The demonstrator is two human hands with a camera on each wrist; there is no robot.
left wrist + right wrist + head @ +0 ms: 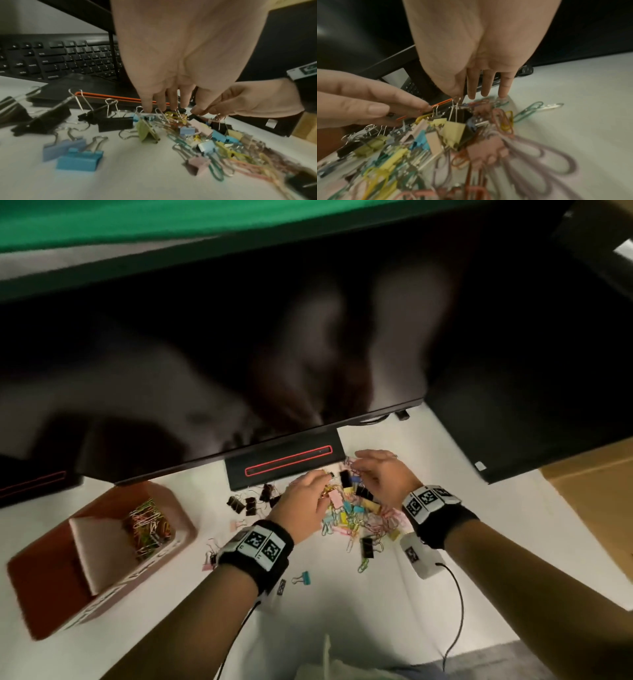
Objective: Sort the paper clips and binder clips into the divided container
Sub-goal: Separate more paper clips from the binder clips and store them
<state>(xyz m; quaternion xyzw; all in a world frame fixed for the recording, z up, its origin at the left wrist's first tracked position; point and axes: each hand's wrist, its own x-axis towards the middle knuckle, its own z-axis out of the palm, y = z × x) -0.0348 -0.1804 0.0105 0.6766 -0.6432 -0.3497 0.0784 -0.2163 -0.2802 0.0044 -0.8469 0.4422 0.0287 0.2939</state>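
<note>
A mixed pile of coloured paper clips and binder clips lies on the white desk in front of the monitor stand. My right hand pinches the wire handles of a black binder clip between thumb and forefinger at the pile's far edge; its other fingers are straight. My left hand reaches in from the left with straight fingers, whose tips touch the clips. The pink divided container stands at the left, with paper clips in its far compartment.
Several black binder clips lie left of the pile, and a blue one near my left wrist. The monitor's stand base sits right behind the pile, with a keyboard beyond. A cardboard box is at the right.
</note>
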